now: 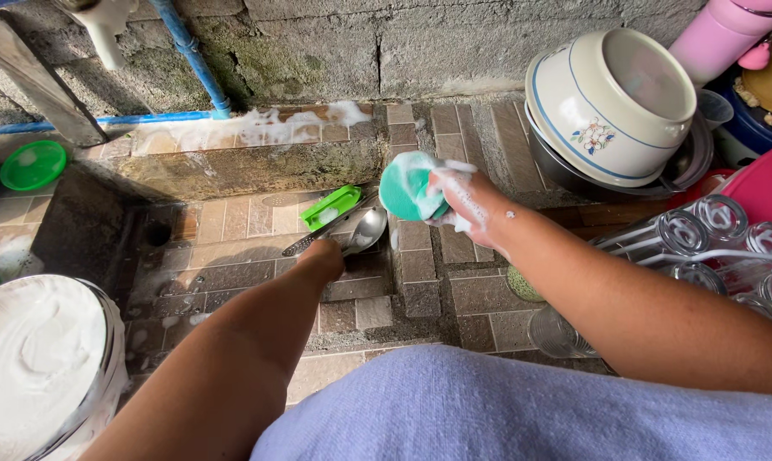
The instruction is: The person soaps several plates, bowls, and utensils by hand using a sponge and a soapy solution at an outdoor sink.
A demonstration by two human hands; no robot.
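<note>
My right hand (471,207), covered in suds, grips a green round sponge (407,189) held up above the tiled wash floor. My left hand (322,256) reaches down to a pile of cutlery on the tiles and closes around a metal spoon (364,229) at its handle. Beside the spoon lie a dark slotted utensil (317,236) and a bright green plastic tool (331,206). Whether the left fingers also touch the slotted utensil is hidden by the hand.
A cream bowl (612,102) rests tilted on a metal pot at the upper right. Clear glasses (719,218) stand in a rack on the right. A foam-filled metal basin (40,358) sits lower left. A green lid (32,164), blue pipe (189,51) and pink flask (723,30) line the wall.
</note>
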